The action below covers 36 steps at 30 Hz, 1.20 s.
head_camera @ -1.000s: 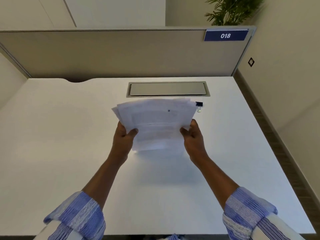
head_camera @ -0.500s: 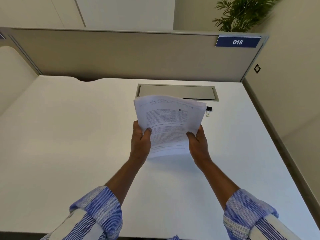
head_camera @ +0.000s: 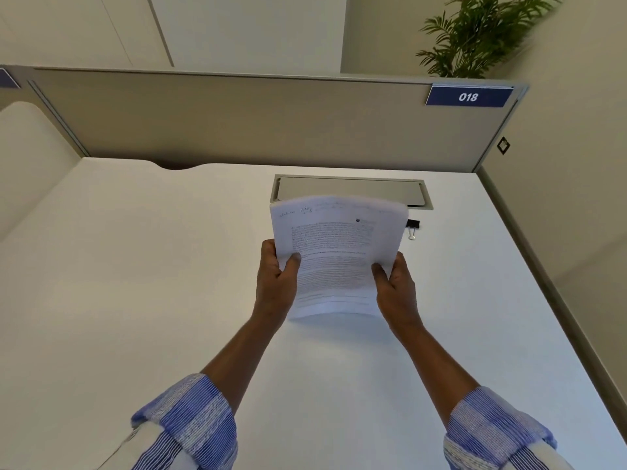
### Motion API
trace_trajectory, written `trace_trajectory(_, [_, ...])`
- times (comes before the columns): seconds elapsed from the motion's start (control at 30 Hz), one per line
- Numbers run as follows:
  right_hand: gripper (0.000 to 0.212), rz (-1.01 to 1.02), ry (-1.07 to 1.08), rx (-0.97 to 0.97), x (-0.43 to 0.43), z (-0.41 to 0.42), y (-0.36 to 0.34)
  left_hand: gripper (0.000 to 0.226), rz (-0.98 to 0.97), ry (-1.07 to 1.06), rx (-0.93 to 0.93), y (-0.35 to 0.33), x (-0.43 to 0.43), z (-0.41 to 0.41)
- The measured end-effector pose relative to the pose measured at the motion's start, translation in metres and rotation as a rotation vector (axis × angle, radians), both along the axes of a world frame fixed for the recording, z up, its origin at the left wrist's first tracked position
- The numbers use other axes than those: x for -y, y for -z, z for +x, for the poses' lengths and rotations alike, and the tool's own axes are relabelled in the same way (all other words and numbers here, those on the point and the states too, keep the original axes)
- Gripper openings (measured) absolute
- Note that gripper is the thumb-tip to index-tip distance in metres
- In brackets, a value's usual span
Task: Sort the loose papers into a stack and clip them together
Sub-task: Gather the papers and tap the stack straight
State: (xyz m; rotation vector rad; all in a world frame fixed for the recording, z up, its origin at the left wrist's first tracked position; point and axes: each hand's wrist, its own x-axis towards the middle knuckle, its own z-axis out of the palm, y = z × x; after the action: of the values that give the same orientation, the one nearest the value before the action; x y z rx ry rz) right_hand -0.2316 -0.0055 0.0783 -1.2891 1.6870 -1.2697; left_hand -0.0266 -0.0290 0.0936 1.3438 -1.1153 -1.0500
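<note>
A stack of printed white papers stands upright on its lower edge on the white desk, slightly bowed, its edges lined up. My left hand grips its left side, thumb on the front sheet. My right hand grips its right side the same way. A black binder clip with silver handles lies on the desk just right of the stack's upper corner, partly hidden behind the paper.
A grey cable-tray lid is set into the desk behind the papers. A beige partition with a blue "018" label closes off the back. The desk's right edge drops toward the floor; a plant stands beyond.
The fanned, uneven sheets have been squared into one aligned upright stack, and both hands have moved closer together on its sides. My view has tilted up.
</note>
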Motion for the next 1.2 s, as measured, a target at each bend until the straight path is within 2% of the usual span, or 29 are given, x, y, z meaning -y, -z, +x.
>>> trace_trajectory(0.07, [0.020, -0.038, -0.048, -0.150, 0.004, -0.007, -0.008, 0.031, -0.095, -0.039, 0.086, -0.011, 0.008, 0.009])
trace_trajectory(0.1, [0.018, -0.057, -0.078, -0.236, 0.006, -0.012, -0.014, 0.041, -0.170, -0.088, 0.187, -0.018, 0.015, 0.016])
trace_trajectory(0.2, [0.010, -0.103, -0.205, -0.441, 0.016, -0.022, -0.039, 0.073, -0.347, -0.182, 0.648, -0.040, 0.032, 0.035])
trace_trajectory(0.23, [0.009, -0.111, -0.257, -0.495, 0.019, -0.024, -0.048, 0.071, -0.378, -0.130, 0.786, -0.048, 0.035, 0.040])
trace_trajectory(0.27, [0.008, -0.114, -0.304, -0.547, 0.023, -0.024, -0.056, 0.060, -0.392, -0.027, 0.865, -0.054, 0.039, 0.043])
trace_trajectory(0.3, [0.008, -0.111, -0.346, -0.591, 0.026, -0.024, -0.064, 0.042, -0.361, 0.093, 0.869, -0.060, 0.039, 0.043])
trace_trajectory(0.37, [0.009, -0.092, -0.415, -0.630, 0.033, -0.024, -0.076, 0.018, -0.218, 0.254, 0.731, -0.064, 0.037, 0.043])
trace_trajectory(0.47, [0.010, -0.047, -0.471, -0.629, 0.037, -0.036, -0.090, 0.015, -0.163, 0.210, 0.602, -0.055, 0.034, 0.054])
trace_trajectory(0.57, [0.008, 0.107, -0.506, -0.570, 0.036, -0.063, -0.090, 0.013, -0.096, 0.127, 0.442, -0.041, 0.028, 0.077])
trace_trajectory(0.7, [0.018, 0.310, -0.528, -0.127, 0.024, -0.092, -0.069, 0.014, 0.043, 0.036, 0.095, -0.017, 0.016, 0.105])
trace_trajectory(0.83, [0.027, 0.284, -0.458, 0.270, 0.008, -0.069, -0.036, 0.023, 0.116, -0.002, -0.154, 0.008, 0.005, 0.108])
trace_trajectory(0.9, [0.029, 0.271, -0.355, 0.328, 0.003, -0.049, -0.018, 0.023, 0.149, -0.019, -0.194, 0.017, 0.001, 0.099])
trace_trajectory(1.0, [0.028, 0.254, -0.175, 0.144, -0.004, -0.027, -0.005, 0.024, 0.168, -0.024, -0.169, 0.028, -0.004, 0.087])
trace_trajectory(1.1, [0.029, 0.187, -0.110, 0.066, -0.004, -0.022, -0.005, 0.024, 0.145, -0.020, -0.107, 0.028, -0.004, 0.080])
trace_trajectory(1.2, [0.031, 0.075, -0.062, 0.131, 0.000, -0.021, -0.011, 0.026, 0.051, -0.043, -0.080, 0.017, 0.001, 0.074])
